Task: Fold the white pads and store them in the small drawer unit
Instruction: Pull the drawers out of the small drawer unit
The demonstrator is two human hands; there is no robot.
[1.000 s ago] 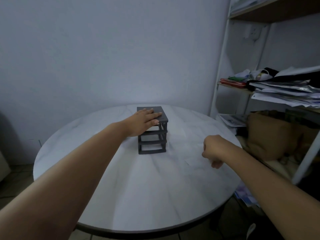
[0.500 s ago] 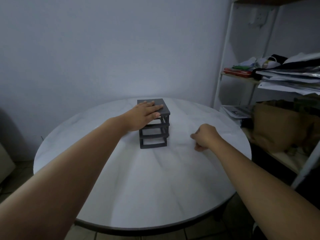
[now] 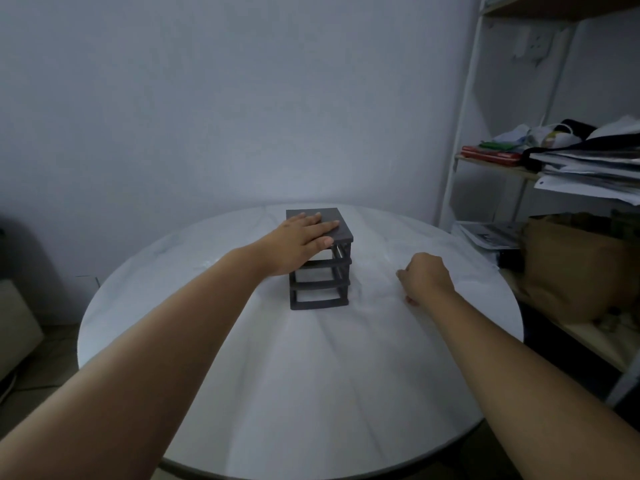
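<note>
Left hand point(image 3: 304, 237) laid flat, fingers straight, curled round nothing, palm pressing on the top plate of the small drawer unit point(image 3: 320, 289) at frame centre. Unchanged from a second ago: same spot, same brace.

Right hand point(image 3: 424, 277) knuckles up, fingers tucked under, down at the tabletop just right of the unit. Impossible to tell whether pinching something thin or closed on nothing. Here the change: a second ago hovering by the table's right rim, well apart from the unit. Half a second ago already in closer. Now nearer yet, level with the middle tiers, not touching them.

Unit itself dark, upright, three tiers, standing on the round pale table point(image 3: 311, 393), with something metallic glinting at the top tier's right corner. Drawers in or out: hard to judge. White pads not to be made out against the white tabletop. Faint creases near the right hand, possibly one of them, not certain. Shelving point(image 3: 460, 161) with stacked papers point(image 3: 588, 164) and a brown bag point(image 3: 571, 261) at the right edge of the frame.

Judged from this: one hand steadying, the other closing in, likely to work a drawer or bring a pad to it. No sign yet of a folded pad stored.
</note>
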